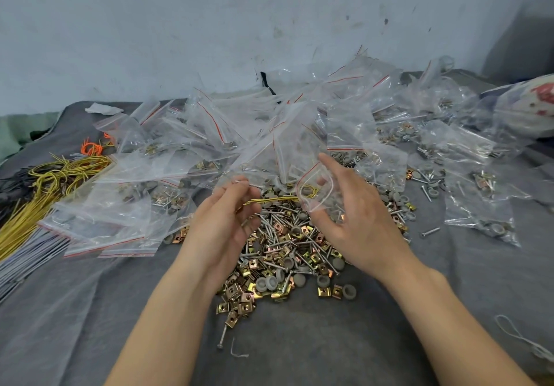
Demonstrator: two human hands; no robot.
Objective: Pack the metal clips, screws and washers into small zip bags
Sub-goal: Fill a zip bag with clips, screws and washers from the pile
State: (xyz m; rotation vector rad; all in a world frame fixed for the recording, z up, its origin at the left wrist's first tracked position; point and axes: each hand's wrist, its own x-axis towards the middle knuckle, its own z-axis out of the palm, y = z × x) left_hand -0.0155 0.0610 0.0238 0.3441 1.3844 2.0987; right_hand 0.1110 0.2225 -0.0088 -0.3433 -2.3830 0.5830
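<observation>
your left hand (223, 214) pinches a bundle of yellow wire (271, 200) between thumb and curled fingertips. your right hand (356, 214) holds a small zip bag (317, 189), its red-striped mouth turned toward the left hand. the wire's far end lies coiled inside that bag.

both hands hover just above the heap of clips, screws and washers (287, 250), which lies on the grey cloth (299, 355) directly under and between your wrists.

your open room is on the near side, where the cloth in front of the heap carries only a stray screw (223, 336) and a bit of white thread (239, 352).

on the left, a stack of filled bags (114, 214) touches the heap's edge. beyond it lie loose yellow wires (45, 181) and orange ties (93, 147), out to where the cloth ends against green fabric (24, 130).

behind the heap, a mound of zip bags (299, 109) rises up to the wall (209, 25).

on the right, a scatter of bags (479, 211) lies near, with a single screw (430, 231) between it and the heap. a white cord loop (521, 337) lies by the cloth's near right edge.
</observation>
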